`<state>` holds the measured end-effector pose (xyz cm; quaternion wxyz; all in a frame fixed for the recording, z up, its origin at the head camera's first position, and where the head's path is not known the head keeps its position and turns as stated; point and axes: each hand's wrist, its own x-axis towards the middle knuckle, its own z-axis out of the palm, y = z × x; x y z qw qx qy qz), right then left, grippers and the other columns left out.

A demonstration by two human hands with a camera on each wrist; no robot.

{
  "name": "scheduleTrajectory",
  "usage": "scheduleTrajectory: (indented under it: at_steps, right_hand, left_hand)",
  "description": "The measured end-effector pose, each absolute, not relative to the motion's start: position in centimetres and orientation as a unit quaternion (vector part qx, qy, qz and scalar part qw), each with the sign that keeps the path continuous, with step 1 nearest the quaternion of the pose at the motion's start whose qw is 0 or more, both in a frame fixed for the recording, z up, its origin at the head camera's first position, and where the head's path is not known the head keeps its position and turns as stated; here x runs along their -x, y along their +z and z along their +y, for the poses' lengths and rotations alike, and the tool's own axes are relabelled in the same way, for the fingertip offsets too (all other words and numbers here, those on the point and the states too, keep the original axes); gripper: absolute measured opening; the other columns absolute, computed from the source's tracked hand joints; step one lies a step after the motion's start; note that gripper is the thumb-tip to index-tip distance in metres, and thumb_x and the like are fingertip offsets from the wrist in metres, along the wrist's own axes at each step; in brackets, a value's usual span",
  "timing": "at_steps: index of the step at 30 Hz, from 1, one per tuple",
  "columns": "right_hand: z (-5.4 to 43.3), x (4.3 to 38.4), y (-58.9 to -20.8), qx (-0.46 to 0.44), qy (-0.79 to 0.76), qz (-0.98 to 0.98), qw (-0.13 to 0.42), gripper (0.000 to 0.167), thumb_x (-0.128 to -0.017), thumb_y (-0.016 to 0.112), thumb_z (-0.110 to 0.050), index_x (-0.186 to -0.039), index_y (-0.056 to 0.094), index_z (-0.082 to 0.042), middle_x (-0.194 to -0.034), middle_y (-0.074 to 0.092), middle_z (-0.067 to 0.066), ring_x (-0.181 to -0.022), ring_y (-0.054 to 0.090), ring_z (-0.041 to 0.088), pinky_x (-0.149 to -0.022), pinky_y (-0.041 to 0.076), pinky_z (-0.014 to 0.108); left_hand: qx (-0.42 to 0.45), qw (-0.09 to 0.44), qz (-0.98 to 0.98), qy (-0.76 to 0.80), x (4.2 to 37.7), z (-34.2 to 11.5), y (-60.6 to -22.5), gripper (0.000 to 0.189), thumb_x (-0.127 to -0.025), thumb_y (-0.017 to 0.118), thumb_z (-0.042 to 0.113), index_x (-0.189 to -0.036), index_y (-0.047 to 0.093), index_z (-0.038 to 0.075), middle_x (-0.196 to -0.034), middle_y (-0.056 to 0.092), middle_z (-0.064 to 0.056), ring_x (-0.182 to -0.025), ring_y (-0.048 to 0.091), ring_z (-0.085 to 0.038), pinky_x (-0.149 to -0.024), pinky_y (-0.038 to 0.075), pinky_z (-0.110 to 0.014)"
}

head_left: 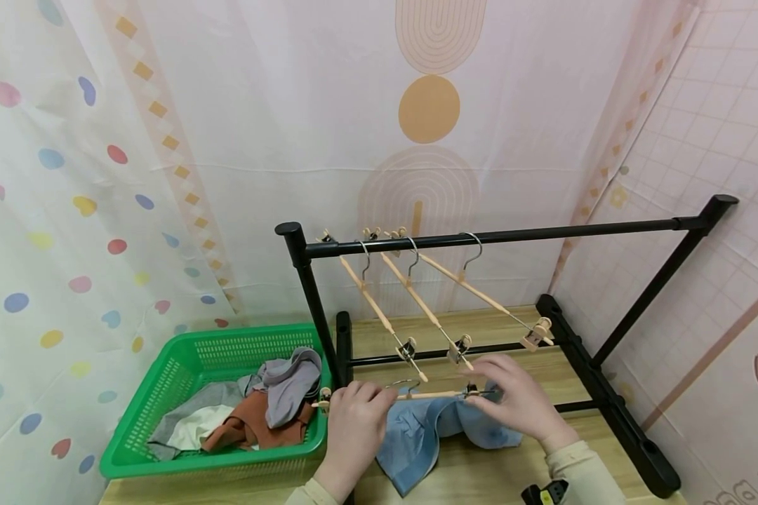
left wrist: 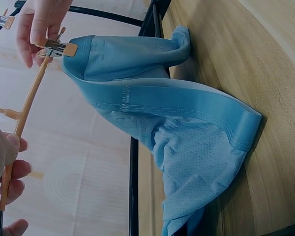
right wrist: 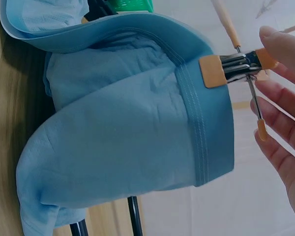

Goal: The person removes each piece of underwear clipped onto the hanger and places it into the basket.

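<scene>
My left hand point(head_left: 360, 424) grips the wooden bar of a clip hanger point(head_left: 434, 395) low in front of the rack, its fingers curled round the bar in the left wrist view. A metal clip with wooden pads point(right wrist: 214, 72) at the hanger's right end bites one edge of the waistband of a blue garment point(head_left: 413, 438). The rest of that garment droops onto the wooden table. Around this clip my right hand point(head_left: 516, 396) is spread, thumb by the clip's tab and a fingertip at the bar's end. Under my left hand, part of the hanger is hidden.
A black rack point(head_left: 512, 237) stands over the table point(head_left: 480, 477), with several bare clip hangers point(head_left: 417, 298) on its rail. On the left, a green basket point(head_left: 116, 449) holds grey, white and rust-brown clothes point(head_left: 253, 428). A patterned curtain point(head_left: 278, 126) hangs behind.
</scene>
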<state>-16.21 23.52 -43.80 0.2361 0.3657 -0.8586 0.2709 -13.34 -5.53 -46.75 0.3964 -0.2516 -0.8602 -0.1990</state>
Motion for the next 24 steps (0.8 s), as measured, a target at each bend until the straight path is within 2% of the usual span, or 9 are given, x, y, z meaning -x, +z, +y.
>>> scheduleTrajectory:
  at_steps: [5, 14, 24]
  right_hand:
    - [23.83, 16.1, -43.64, -0.341, 0.254, -0.876, 0.229, 0.051, -0.069, 0.091, -0.021, -0.113, 0.069, -0.013, -0.112, 0.065, 0.001, -0.101, 0.06, 0.019, -0.079, 0.054, 0.04]
    - [24.01, 15.96, -43.75, -0.318, 0.255, -0.886, 0.221, 0.051, -0.069, 0.092, -0.024, -0.113, 0.069, -0.015, -0.11, 0.064, -0.003, -0.099, 0.059, 0.016, -0.079, 0.053, 0.041]
    - [23.78, 15.99, -44.31, -0.32, 0.264, -0.877, 0.241, 0.035, -0.071, 0.089, -0.023, -0.102, 0.073, -0.014, -0.1, 0.065, -0.007, -0.091, 0.057, 0.012, -0.073, 0.052, 0.036]
  left_hand:
    - [0.253, 0.402, -0.857, -0.199, 13.32, -5.57, -46.76, 0.021, -0.079, 0.073, 0.001, -0.089, 0.076, 0.019, -0.079, 0.064, 0.002, -0.07, 0.057, -0.02, -0.064, 0.048, -0.047]
    - [0.249, 0.397, -0.859, -0.203, 13.23, -5.71, -47.03, 0.019, -0.081, 0.071, 0.003, -0.089, 0.076, 0.019, -0.079, 0.064, 0.002, -0.071, 0.057, -0.02, -0.065, 0.048, -0.048]
    - [0.243, 0.393, -0.864, -0.199, 13.19, -5.74, -47.15, 0.017, -0.083, 0.07, 0.005, -0.089, 0.076, 0.019, -0.079, 0.064, 0.002, -0.071, 0.057, -0.02, -0.066, 0.048, -0.048]
